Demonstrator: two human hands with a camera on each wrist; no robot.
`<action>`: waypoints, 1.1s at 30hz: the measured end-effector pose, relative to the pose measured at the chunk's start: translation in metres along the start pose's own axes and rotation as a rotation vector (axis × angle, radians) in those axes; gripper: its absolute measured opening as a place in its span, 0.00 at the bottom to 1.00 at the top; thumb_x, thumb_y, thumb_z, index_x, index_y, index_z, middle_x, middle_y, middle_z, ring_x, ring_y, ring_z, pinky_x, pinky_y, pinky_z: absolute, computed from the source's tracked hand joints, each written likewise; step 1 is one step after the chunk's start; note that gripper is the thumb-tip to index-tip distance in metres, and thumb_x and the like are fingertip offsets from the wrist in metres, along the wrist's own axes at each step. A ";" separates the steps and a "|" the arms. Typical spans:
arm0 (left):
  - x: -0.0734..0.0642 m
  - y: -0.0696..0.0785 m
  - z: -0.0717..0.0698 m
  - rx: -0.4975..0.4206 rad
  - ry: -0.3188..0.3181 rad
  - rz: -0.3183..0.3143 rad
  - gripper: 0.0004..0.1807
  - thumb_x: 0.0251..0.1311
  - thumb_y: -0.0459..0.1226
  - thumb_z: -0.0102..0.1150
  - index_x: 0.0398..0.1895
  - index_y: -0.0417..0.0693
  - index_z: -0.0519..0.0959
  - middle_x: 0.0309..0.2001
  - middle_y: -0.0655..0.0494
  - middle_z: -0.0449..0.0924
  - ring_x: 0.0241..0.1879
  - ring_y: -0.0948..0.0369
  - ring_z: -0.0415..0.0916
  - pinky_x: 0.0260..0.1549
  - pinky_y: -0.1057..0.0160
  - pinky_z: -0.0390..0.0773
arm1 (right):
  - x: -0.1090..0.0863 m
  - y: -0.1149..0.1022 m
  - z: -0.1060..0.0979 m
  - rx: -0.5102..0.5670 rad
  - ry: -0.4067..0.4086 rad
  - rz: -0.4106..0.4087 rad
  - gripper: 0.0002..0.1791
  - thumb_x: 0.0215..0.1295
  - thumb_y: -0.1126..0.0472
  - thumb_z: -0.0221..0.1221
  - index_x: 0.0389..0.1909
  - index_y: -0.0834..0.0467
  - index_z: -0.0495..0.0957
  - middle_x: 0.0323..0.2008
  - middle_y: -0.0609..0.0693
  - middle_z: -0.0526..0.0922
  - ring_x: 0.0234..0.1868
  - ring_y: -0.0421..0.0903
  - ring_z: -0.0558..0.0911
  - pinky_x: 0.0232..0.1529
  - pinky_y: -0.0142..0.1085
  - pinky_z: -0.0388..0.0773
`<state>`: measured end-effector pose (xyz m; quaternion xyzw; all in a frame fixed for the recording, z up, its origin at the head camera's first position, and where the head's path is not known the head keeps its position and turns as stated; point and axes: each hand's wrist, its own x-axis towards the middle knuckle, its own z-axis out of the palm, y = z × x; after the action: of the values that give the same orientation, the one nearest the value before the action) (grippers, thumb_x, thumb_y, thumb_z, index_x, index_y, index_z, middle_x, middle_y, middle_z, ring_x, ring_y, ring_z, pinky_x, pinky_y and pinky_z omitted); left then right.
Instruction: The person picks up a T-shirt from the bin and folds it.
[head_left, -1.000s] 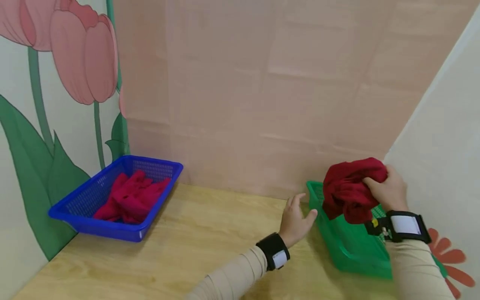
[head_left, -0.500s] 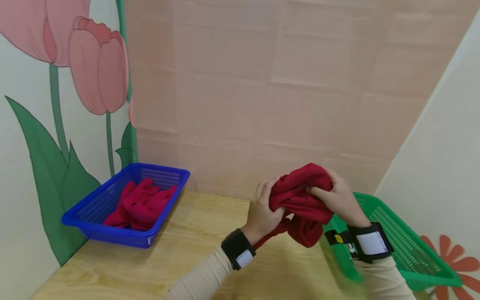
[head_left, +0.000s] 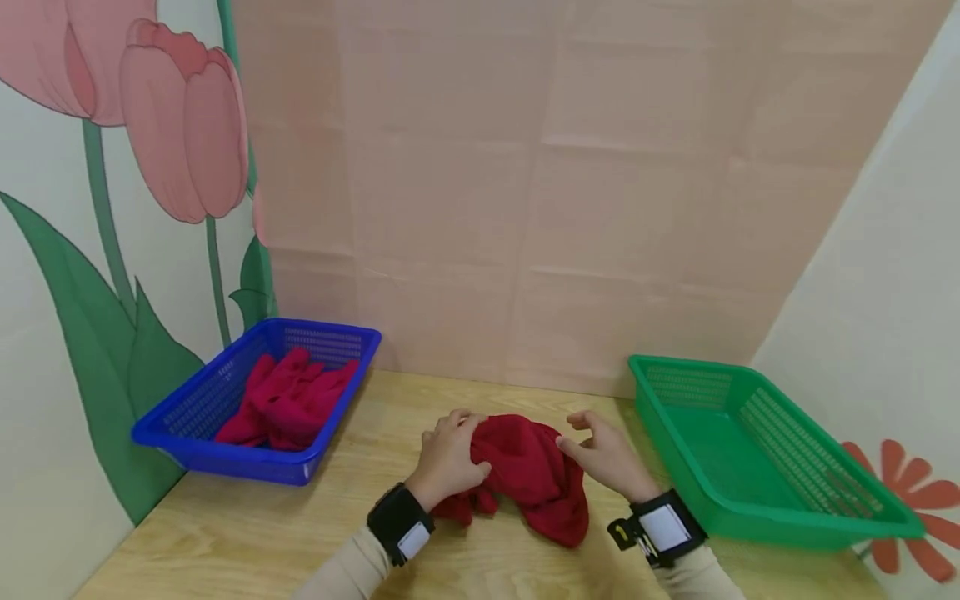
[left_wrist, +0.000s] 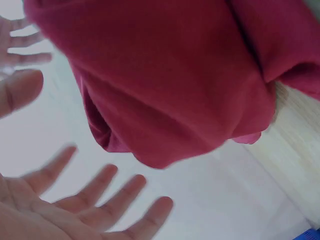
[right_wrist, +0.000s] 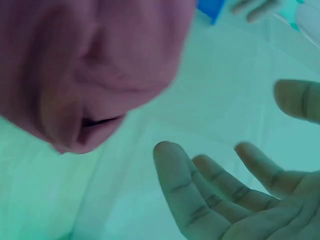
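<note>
A crumpled dark red cloth (head_left: 528,475) lies in a heap on the wooden table, between my two hands. At its left side is my left hand (head_left: 448,457), fingers spread and slightly bent; the left wrist view shows the same hand (left_wrist: 75,205) apart from the cloth (left_wrist: 165,85). My right hand (head_left: 609,457) hovers at the cloth's right edge with loose fingers. In the right wrist view, that hand (right_wrist: 245,200) is relaxed, a gap between it and the cloth (right_wrist: 95,65). Neither hand grips anything.
On the left stands a blue basket (head_left: 217,467) holding another red cloth (head_left: 288,404). A green basket (head_left: 750,458) with nothing in it sits at the right, by the white wall. Behind the wooden table (head_left: 292,533) rises a pinkish-brown papered wall (head_left: 525,208).
The dark red cloth has come out from over the green basket, passed into both hands, and now lies on the table further left. Both hands have let go of it.
</note>
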<state>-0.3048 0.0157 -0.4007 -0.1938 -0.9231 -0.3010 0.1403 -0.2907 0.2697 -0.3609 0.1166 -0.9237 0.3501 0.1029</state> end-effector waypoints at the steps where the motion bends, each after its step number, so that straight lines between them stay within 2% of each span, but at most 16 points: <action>1: -0.002 0.000 0.000 0.027 -0.010 0.036 0.33 0.49 0.41 0.74 0.61 0.48 0.78 0.63 0.43 0.74 0.62 0.43 0.71 0.49 0.41 0.69 | -0.002 0.003 0.002 -0.002 -0.011 0.000 0.23 0.66 0.61 0.65 0.56 0.70 0.74 0.54 0.70 0.79 0.37 0.54 0.86 0.37 0.43 0.82; 3: -0.006 0.001 0.003 0.093 -0.041 0.099 0.31 0.49 0.43 0.74 0.59 0.50 0.80 0.62 0.45 0.74 0.62 0.45 0.71 0.50 0.42 0.69 | -0.006 0.010 0.007 -0.017 -0.043 0.004 0.21 0.64 0.62 0.67 0.53 0.70 0.75 0.49 0.66 0.81 0.34 0.50 0.84 0.35 0.40 0.80; 5: -0.009 0.001 0.007 0.167 -0.091 0.142 0.30 0.49 0.44 0.76 0.58 0.52 0.80 0.60 0.48 0.76 0.61 0.48 0.71 0.52 0.42 0.69 | -0.009 0.018 0.015 -0.045 -0.092 0.016 0.22 0.62 0.60 0.69 0.51 0.70 0.76 0.45 0.63 0.82 0.36 0.49 0.82 0.38 0.42 0.79; 7: -0.010 0.001 0.012 0.239 -0.128 0.166 0.30 0.48 0.45 0.77 0.57 0.53 0.81 0.57 0.51 0.78 0.61 0.49 0.71 0.55 0.41 0.70 | -0.011 0.022 0.025 -0.066 -0.181 0.042 0.25 0.60 0.58 0.72 0.51 0.69 0.76 0.43 0.58 0.82 0.39 0.49 0.81 0.42 0.45 0.80; 9: -0.010 -0.002 0.018 0.288 -0.128 0.192 0.25 0.50 0.43 0.76 0.54 0.54 0.82 0.53 0.53 0.81 0.60 0.50 0.72 0.58 0.40 0.69 | -0.013 0.026 0.034 -0.114 -0.283 0.034 0.27 0.56 0.56 0.75 0.49 0.67 0.76 0.40 0.54 0.81 0.42 0.50 0.79 0.46 0.48 0.78; 11: -0.009 -0.006 0.023 0.299 -0.089 0.211 0.17 0.52 0.40 0.74 0.47 0.53 0.84 0.46 0.56 0.83 0.57 0.51 0.74 0.58 0.39 0.70 | -0.016 0.026 0.042 -0.177 -0.367 0.022 0.28 0.51 0.56 0.78 0.47 0.65 0.76 0.38 0.51 0.80 0.41 0.49 0.78 0.45 0.48 0.77; 13: -0.008 -0.011 0.025 0.252 -0.037 0.212 0.09 0.56 0.36 0.71 0.40 0.52 0.85 0.40 0.58 0.84 0.52 0.53 0.77 0.56 0.43 0.73 | -0.019 0.027 0.046 -0.260 -0.404 -0.043 0.23 0.48 0.60 0.78 0.40 0.62 0.76 0.33 0.49 0.78 0.36 0.48 0.75 0.39 0.46 0.75; 15: -0.006 -0.016 0.024 0.139 -0.006 0.198 0.04 0.59 0.33 0.68 0.34 0.51 0.84 0.34 0.60 0.83 0.45 0.57 0.77 0.52 0.50 0.75 | -0.021 0.027 0.047 -0.329 -0.400 -0.101 0.18 0.47 0.66 0.76 0.33 0.58 0.75 0.28 0.47 0.75 0.31 0.45 0.73 0.33 0.42 0.72; 17: -0.004 -0.019 0.019 -0.020 0.006 0.176 0.04 0.61 0.30 0.65 0.33 0.49 0.84 0.31 0.60 0.82 0.37 0.60 0.76 0.45 0.57 0.77 | -0.024 0.027 0.042 -0.339 -0.384 -0.158 0.15 0.45 0.71 0.71 0.29 0.56 0.74 0.24 0.45 0.72 0.26 0.42 0.70 0.28 0.37 0.68; 19: -0.002 -0.022 0.011 -0.161 0.029 0.156 0.06 0.62 0.27 0.62 0.34 0.46 0.83 0.30 0.58 0.81 0.32 0.63 0.73 0.37 0.62 0.76 | -0.026 0.027 0.031 -0.297 -0.367 -0.192 0.14 0.45 0.72 0.66 0.28 0.54 0.74 0.22 0.42 0.72 0.24 0.38 0.68 0.25 0.33 0.66; 21: -0.001 -0.024 0.001 -0.263 0.062 0.133 0.06 0.63 0.25 0.59 0.35 0.43 0.82 0.31 0.56 0.82 0.30 0.64 0.71 0.33 0.63 0.74 | -0.028 0.026 0.015 -0.222 -0.325 -0.212 0.12 0.48 0.72 0.65 0.29 0.54 0.74 0.21 0.39 0.71 0.23 0.35 0.67 0.24 0.31 0.65; 23: 0.001 -0.027 -0.010 -0.322 0.109 0.110 0.06 0.64 0.24 0.57 0.36 0.40 0.81 0.31 0.53 0.81 0.29 0.62 0.71 0.31 0.63 0.73 | -0.031 0.024 -0.003 -0.162 -0.240 -0.211 0.10 0.52 0.70 0.64 0.30 0.53 0.75 0.21 0.38 0.72 0.22 0.33 0.67 0.23 0.30 0.65; 25: 0.004 -0.029 -0.021 -0.345 0.153 0.078 0.05 0.64 0.25 0.57 0.36 0.39 0.81 0.31 0.51 0.81 0.31 0.60 0.74 0.33 0.60 0.74 | -0.032 0.024 -0.020 -0.148 -0.093 -0.229 0.10 0.54 0.70 0.64 0.30 0.52 0.75 0.21 0.37 0.73 0.23 0.33 0.67 0.23 0.31 0.64; 27: 0.007 -0.032 -0.032 -0.358 0.170 0.043 0.05 0.66 0.27 0.56 0.37 0.39 0.81 0.33 0.49 0.82 0.35 0.56 0.77 0.37 0.56 0.76 | -0.033 0.024 -0.036 -0.135 0.052 -0.223 0.10 0.55 0.71 0.63 0.32 0.53 0.77 0.23 0.38 0.76 0.24 0.33 0.68 0.23 0.31 0.65; 30: 0.012 -0.035 -0.047 -0.363 0.149 0.017 0.05 0.68 0.29 0.56 0.38 0.38 0.82 0.38 0.46 0.85 0.42 0.51 0.81 0.43 0.51 0.78 | -0.034 0.027 -0.053 -0.159 0.275 -0.204 0.13 0.53 0.75 0.61 0.34 0.54 0.80 0.27 0.44 0.82 0.24 0.34 0.69 0.24 0.32 0.66; 33: 0.020 -0.039 -0.058 -0.340 0.094 0.009 0.06 0.68 0.31 0.57 0.40 0.37 0.82 0.38 0.45 0.84 0.42 0.50 0.80 0.45 0.49 0.77 | -0.036 0.032 -0.064 -0.158 0.420 -0.144 0.12 0.58 0.75 0.59 0.38 0.58 0.82 0.32 0.52 0.85 0.27 0.35 0.73 0.25 0.32 0.69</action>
<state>-0.3316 -0.0432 -0.3670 -0.2047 -0.8505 -0.4608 0.1498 -0.2583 0.3413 -0.3436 0.0985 -0.8959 0.2850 0.3262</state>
